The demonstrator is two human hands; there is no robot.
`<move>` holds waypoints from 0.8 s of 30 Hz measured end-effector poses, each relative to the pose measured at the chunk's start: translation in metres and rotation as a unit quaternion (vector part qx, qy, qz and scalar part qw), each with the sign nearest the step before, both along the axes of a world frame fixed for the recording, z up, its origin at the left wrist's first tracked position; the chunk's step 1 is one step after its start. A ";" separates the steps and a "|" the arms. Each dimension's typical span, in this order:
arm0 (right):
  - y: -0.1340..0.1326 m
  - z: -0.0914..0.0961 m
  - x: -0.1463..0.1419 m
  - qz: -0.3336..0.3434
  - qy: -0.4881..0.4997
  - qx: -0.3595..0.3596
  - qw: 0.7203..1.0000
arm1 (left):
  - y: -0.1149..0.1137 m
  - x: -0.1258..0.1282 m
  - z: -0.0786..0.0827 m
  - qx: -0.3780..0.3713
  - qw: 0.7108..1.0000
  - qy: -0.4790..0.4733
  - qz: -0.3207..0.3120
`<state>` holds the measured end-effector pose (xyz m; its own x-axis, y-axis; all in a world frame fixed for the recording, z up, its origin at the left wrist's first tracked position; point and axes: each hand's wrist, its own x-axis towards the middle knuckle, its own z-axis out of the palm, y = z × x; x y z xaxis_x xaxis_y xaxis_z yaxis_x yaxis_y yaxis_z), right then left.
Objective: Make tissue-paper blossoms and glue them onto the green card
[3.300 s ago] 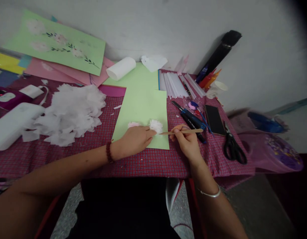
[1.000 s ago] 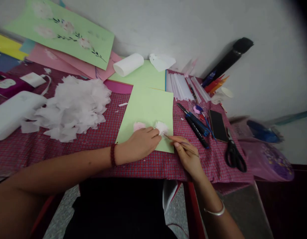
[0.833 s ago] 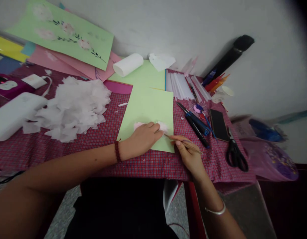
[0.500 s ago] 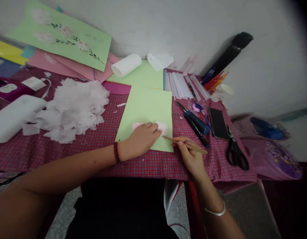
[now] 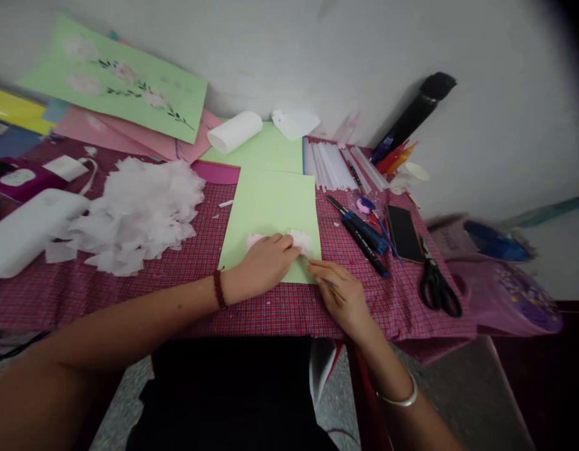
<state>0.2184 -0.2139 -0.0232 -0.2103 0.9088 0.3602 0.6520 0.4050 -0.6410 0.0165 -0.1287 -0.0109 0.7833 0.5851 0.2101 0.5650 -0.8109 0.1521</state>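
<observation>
A pale green sheet of paper [image 5: 276, 200] lies before me on the table. Near its lower edge sit two tissue-paper flowers, a pinkish one [image 5: 254, 240] partly under my left hand and a whitish one [image 5: 301, 240] to the right. My left hand [image 5: 266, 263] rests on the sheet, its bent fingers pressed together at the edge of the whitish flower. In my right hand [image 5: 341, 293] is a thin wooden stick [image 5: 307, 257], mostly hidden by the fingers, its tip close under that flower. What exactly the left fingertips pinch is hidden.
A heap of white tissue pieces [image 5: 139, 213] lies left, beside a white glue gun [image 5: 40, 222]. To the right are a cutter [image 5: 339, 205], a black marker [image 5: 365, 247], a phone [image 5: 405, 233] and scissors [image 5: 437, 288]. A green sheet with flowers [image 5: 130, 78] leans behind.
My right hand has turned and shifted slightly left, closer to the whitish flower, so the wooden stick shows less. My left hand stays on the sheet. The view has shifted a little.
</observation>
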 end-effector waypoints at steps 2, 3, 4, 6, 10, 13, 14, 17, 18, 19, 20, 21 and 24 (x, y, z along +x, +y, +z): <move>-0.003 0.001 0.001 -0.044 0.071 0.002 0.997 | 0.001 -0.001 0.000 -0.010 1.000 -0.022 0.015; -0.004 0.002 0.001 -0.069 0.105 0.002 0.992 | 0.001 -0.001 0.000 -0.014 0.999 -0.033 0.024; -0.005 0.002 0.001 -0.088 0.131 0.001 0.987 | 0.001 -0.001 0.000 -0.018 0.998 -0.042 0.033; -0.006 0.002 0.001 -0.090 0.152 -0.008 0.984 | 0.002 -0.001 -0.001 -0.026 0.997 -0.048 0.045; -0.002 0.001 -0.002 -0.025 0.130 -0.027 0.991 | 0.004 0.000 -0.003 -0.028 0.998 -0.041 0.049; 0.002 0.000 -0.004 -0.004 0.111 -0.016 0.994 | 0.003 0.000 -0.001 -0.018 0.999 -0.023 0.041; 0.003 -0.001 -0.004 0.000 0.105 -0.012 0.994 | 0.002 -0.001 -0.001 -0.008 0.999 -0.012 0.036; 0.005 -0.003 -0.004 0.010 0.075 -0.012 0.997 | -0.006 -0.004 0.003 0.042 0.998 0.041 -0.001; 0.005 -0.004 -0.004 0.011 0.060 -0.012 0.998 | -0.010 -0.005 0.003 0.059 0.996 0.060 -0.019; 0.005 -0.005 -0.004 0.011 0.043 -0.008 0.999 | -0.014 -0.006 0.004 0.075 0.993 0.079 -0.036; 0.004 -0.006 -0.004 0.012 0.026 -0.001 1.000 | -0.019 -0.007 0.005 0.088 0.990 0.095 -0.048; 0.004 -0.007 -0.004 0.013 0.009 0.009 1.000 | -0.023 -0.008 0.005 0.102 0.988 0.107 -0.056; 0.001 -0.010 -0.003 0.018 -0.046 0.038 0.998 | -0.032 -0.009 0.005 0.137 0.980 0.128 -0.062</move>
